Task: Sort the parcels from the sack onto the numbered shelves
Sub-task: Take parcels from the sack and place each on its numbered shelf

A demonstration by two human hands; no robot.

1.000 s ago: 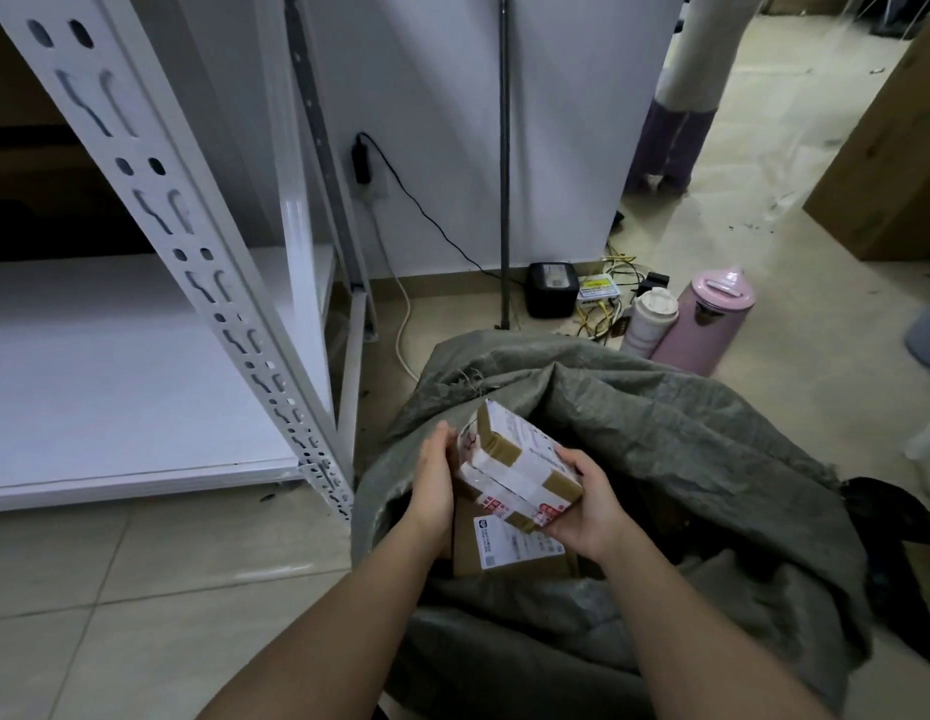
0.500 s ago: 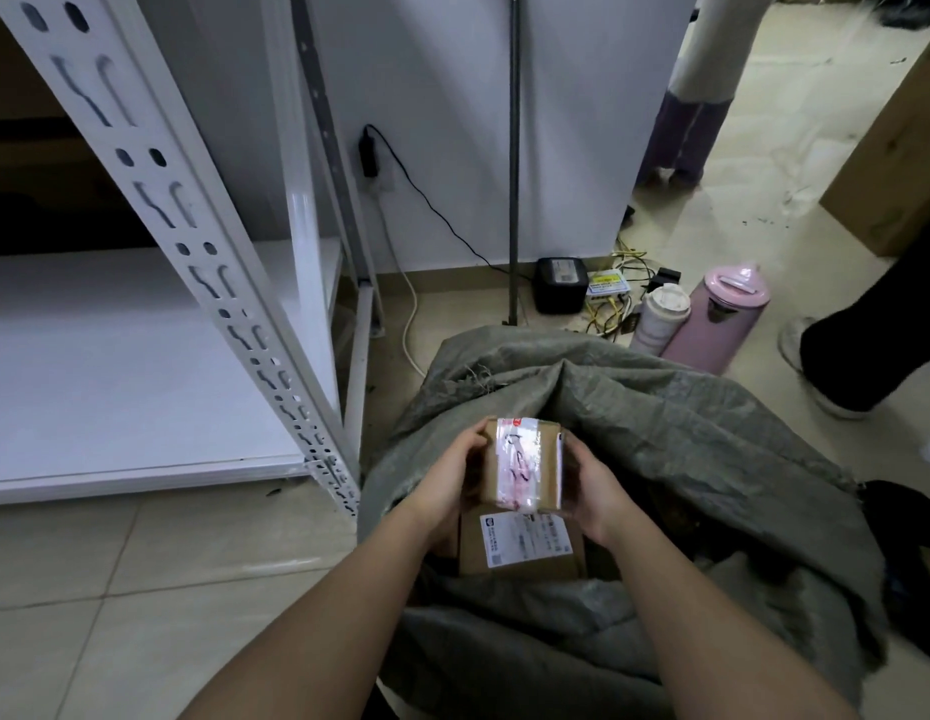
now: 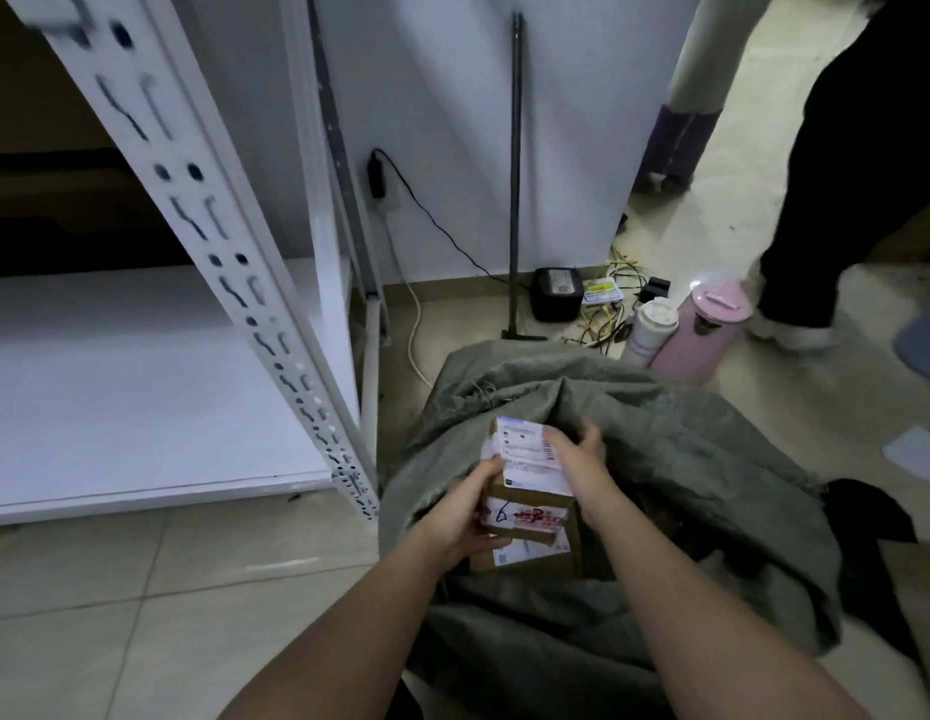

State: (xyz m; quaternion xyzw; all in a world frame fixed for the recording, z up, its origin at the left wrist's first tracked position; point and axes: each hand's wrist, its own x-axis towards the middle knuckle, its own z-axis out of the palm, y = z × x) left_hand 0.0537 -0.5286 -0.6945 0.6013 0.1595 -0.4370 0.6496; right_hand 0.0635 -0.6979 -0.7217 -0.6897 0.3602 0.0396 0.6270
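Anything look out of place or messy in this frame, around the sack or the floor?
Mostly the floor by the wall: a loose tangle of cables sprawls beside the pink kettle and tumbler. The parcel held over the sack looks intact.

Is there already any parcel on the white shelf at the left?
No, the white shelf shows only its bare board; the parcel is in both hands above the sack.

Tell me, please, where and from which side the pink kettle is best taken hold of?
Best by the lid handle, from above. The kettle stands upright with its lid uppermost and clear. A cup crowds its left side, and cables lie behind that, so coming from the left looks awkward.
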